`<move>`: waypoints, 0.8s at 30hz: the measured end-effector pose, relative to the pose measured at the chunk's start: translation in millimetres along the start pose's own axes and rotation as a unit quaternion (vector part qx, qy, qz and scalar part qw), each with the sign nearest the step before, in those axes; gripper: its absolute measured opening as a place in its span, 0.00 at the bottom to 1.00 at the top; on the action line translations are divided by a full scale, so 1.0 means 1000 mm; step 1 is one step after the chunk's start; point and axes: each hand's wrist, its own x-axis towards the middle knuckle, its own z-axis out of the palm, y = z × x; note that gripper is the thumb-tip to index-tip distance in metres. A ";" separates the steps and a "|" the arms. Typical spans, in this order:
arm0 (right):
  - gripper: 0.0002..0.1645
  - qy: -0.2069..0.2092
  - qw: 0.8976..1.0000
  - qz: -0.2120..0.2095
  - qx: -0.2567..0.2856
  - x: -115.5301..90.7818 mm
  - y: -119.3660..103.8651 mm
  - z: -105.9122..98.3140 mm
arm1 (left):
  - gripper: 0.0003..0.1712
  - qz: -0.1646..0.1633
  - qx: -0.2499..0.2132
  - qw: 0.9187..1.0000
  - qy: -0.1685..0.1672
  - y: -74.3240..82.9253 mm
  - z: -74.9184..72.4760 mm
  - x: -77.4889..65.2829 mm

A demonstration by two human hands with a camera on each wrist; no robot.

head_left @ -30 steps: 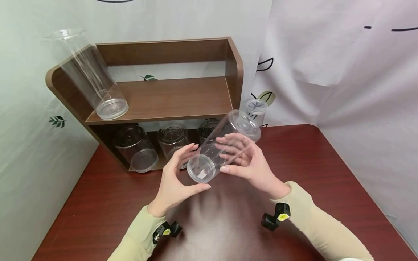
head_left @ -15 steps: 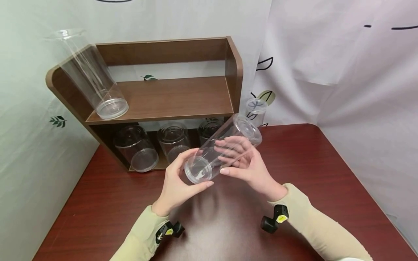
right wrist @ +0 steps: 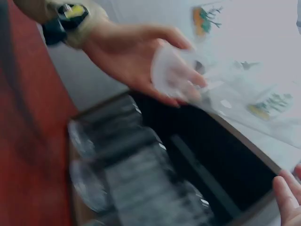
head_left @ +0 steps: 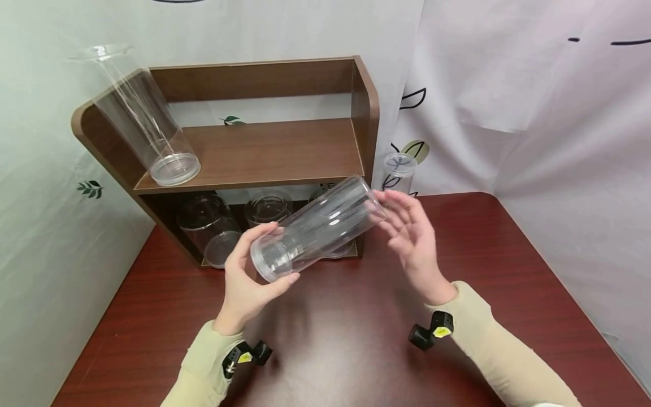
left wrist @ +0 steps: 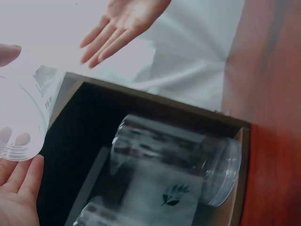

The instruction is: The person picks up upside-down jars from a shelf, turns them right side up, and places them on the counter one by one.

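A tall clear plastic jar (head_left: 328, 223) is held tilted above the table, in front of the shelf. My left hand (head_left: 246, 282) grips its ringed end, thumb below and fingers around the far side. In the left wrist view that end of the jar (left wrist: 21, 125) sits between the thumb and the fingers (left wrist: 21, 181). At the other end, my right hand (head_left: 414, 246) has its fingers spread close by the jar's flat base, curled round nothing. The right wrist view is blurred; there my left hand (right wrist: 129, 59) holds the jar, and only right fingertips (right wrist: 287, 195) show at the edge.
A brown two-level shelf (head_left: 274, 150) stands at the back of the dark red table (head_left: 483, 271). One tall clear jar (head_left: 152, 130) stands upper left; several more, including a jar (head_left: 203, 220), fill the lower level. A small clear container (head_left: 400, 169) stands right of the shelf.
My left hand has moved left with the jar, which now lies flatter. The right hand has let go of the jar's side and shifted right, past its base.
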 end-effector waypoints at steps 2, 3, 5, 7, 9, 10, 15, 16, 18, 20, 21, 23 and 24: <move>0.34 0.035 0.999 -0.021 0.000 0.008 -0.001 -0.007 | 0.50 -0.004 0.001 1.000 0.006 0.004 -0.006 0.001; 0.31 0.051 0.998 -0.030 -0.006 0.012 -0.003 -0.009 | 0.50 -0.006 0.003 1.000 0.008 0.006 -0.009 0.002; 0.27 0.080 0.996 -0.042 -0.023 0.021 -0.006 -0.012 | 0.50 -0.002 0.004 1.000 0.011 0.009 -0.015 0.003; 0.24 0.102 0.993 -0.046 -0.047 0.030 -0.008 -0.012 | 0.51 0.004 0.000 1.000 0.013 0.012 -0.020 0.005; 0.23 0.116 0.988 -0.048 -0.087 0.039 -0.010 -0.009 | 0.51 0.014 -0.001 1.000 0.016 0.015 -0.024 0.006; 0.23 0.119 0.987 -0.046 -0.102 0.044 -0.010 -0.009 | 0.51 0.018 -0.007 1.000 0.017 0.016 -0.026 0.007; 0.26 0.125 0.982 -0.012 -0.143 0.065 -0.004 -0.008 | 0.52 0.041 -0.022 0.998 0.031 0.022 -0.032 0.010; 0.27 0.125 0.982 -0.005 -0.141 0.068 -0.002 -0.008 | 0.52 0.044 -0.026 0.998 0.032 0.023 -0.034 0.010; 0.29 0.126 0.982 0.012 -0.137 0.073 0.001 -0.006 | 0.52 0.052 -0.025 0.998 0.037 0.025 -0.036 0.009; 0.31 0.127 0.982 0.025 -0.136 0.077 0.004 -0.004 | 0.51 0.055 -0.041 0.997 0.040 0.026 -0.040 0.007; 0.31 0.127 0.982 0.028 -0.137 0.079 0.006 -0.003 | 0.51 0.054 -0.050 0.996 0.042 0.026 -0.042 0.007; 0.31 0.130 0.981 0.036 -0.139 0.081 0.008 -0.001 | 0.49 0.052 -0.061 0.995 0.052 0.026 -0.048 0.007; 0.31 0.131 0.980 0.037 -0.145 0.081 0.008 -0.001 | 0.48 0.050 -0.064 0.995 0.060 0.025 -0.051 0.006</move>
